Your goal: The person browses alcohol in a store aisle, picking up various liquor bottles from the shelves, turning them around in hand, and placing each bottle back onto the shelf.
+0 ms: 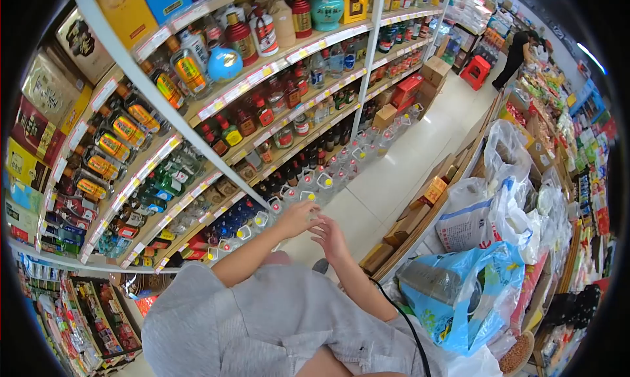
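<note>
Grey cloth covers the seated wearer's lap and body, a loose shirt (262,311) at the near middle. In front of it the left hand (296,221) and right hand (331,239) come together, fingers bent and fingertips meeting or almost so; whether they pinch anything small I cannot tell. The nearest things are clear jugs (323,185) with coloured caps, standing in a row on the floor just beyond the hands, along the foot of the bottle shelves (282,65) on the left. Near right lie a blue plastic bag (453,288) and, behind it, a white bag (466,225). A red stool (475,72) stands far right.
</note>
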The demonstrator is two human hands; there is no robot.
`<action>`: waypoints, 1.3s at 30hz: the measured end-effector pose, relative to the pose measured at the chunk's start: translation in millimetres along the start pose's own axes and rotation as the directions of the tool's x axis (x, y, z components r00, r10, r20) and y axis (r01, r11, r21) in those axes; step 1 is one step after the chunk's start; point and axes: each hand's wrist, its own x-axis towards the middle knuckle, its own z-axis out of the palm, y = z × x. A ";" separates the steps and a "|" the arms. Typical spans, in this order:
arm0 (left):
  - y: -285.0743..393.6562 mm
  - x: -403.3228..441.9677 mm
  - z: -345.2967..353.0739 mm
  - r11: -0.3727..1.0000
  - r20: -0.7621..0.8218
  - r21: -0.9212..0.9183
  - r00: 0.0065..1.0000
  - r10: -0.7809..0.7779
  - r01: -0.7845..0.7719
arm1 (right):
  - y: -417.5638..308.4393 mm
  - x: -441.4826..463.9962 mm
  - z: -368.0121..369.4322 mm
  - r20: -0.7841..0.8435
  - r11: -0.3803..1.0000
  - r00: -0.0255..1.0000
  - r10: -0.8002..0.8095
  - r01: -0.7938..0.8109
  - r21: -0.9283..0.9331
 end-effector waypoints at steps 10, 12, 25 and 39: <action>-36.6 133.0 -86.9 0.984 -0.483 0.057 0.867 -0.120 0.168 | 1.5 7.9 -63.9 -0.147 0.997 0.988 -0.056 0.064 0.051; -54.7 162.0 -111.8 0.950 -0.594 0.246 0.805 -0.011 0.194 | 11.9 19.2 -81.8 -0.162 0.995 0.986 -0.045 0.058 0.075; -159.0 331.9 -163.8 0.888 -0.593 0.439 0.787 0.168 0.141 | -95.3 74.5 -114.9 -0.267 0.986 0.956 -0.119 0.082 -0.145; -193.3 369.3 -151.3 0.783 -0.573 0.352 0.780 -0.253 0.513 | -194.8 161.5 -124.7 -0.238 0.913 0.967 -0.095 -0.011 -0.409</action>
